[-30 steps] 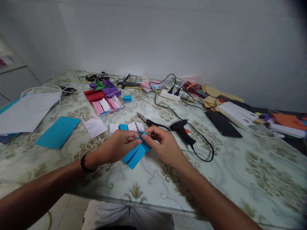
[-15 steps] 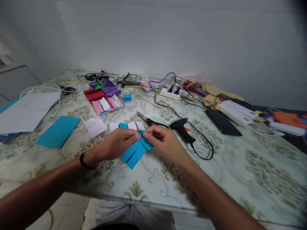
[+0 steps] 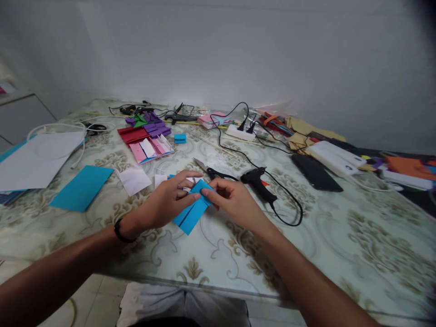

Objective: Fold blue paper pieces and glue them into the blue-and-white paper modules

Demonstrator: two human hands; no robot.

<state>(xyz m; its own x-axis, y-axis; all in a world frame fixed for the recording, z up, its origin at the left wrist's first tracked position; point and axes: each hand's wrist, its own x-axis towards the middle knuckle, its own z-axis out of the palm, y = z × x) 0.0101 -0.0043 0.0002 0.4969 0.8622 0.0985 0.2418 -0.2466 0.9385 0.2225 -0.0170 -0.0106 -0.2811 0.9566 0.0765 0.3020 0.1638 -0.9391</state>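
A folded blue paper (image 3: 192, 217) with a slit-like dark gap along it is held just over the tabletop. From its right side my right hand (image 3: 236, 202) pinches it, thumb on top. My left hand (image 3: 163, 204) has its thumb on the paper's left side and its index finger stretched along the far edge; the other fingers are curled and partly hidden. Beyond the hands lie small white paper pieces (image 3: 160, 180), partly covered. Scissors (image 3: 218, 173) with black handles and a black glue gun (image 3: 259, 184) lie to the right.
To the left are a blue sheet (image 3: 81, 188), a white square (image 3: 134, 180) and stacked white paper (image 3: 41, 159). Folded coloured papers (image 3: 150, 147) sit farther back. A power strip (image 3: 240, 133), cables, a black phone-like slab (image 3: 316, 172) and a white device (image 3: 335, 159) occupy the back right.
My left index finger has lifted and stretched out over the far edge. The blue paper's upper flap has turned upward between my hands.
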